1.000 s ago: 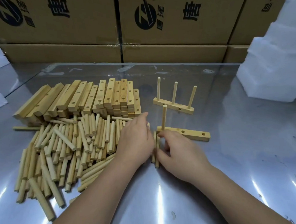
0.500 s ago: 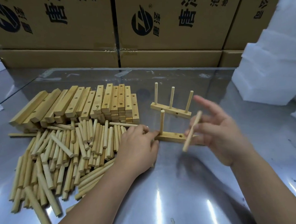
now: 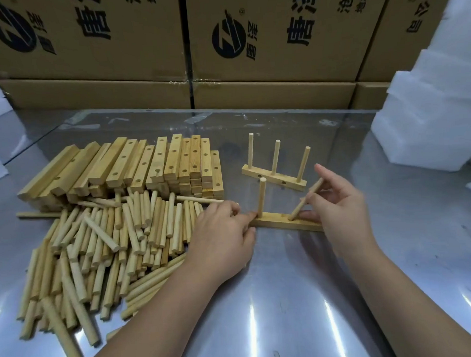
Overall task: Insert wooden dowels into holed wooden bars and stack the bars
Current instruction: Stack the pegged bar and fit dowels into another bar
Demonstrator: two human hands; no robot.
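Bare wood on polished metal

The tabletop [image 3: 290, 312] is glossy, smooth sheet metal streaked with glare. The dowels [image 3: 96, 254] heaped toward its left edge are pale, matt wood. The bars [image 3: 152, 166] behind them are smooth wood, some darker-grained. Matt brown cardboard boxes [image 3: 275, 26] line the far edge, matt white foam blocks [image 3: 430, 113] the right.
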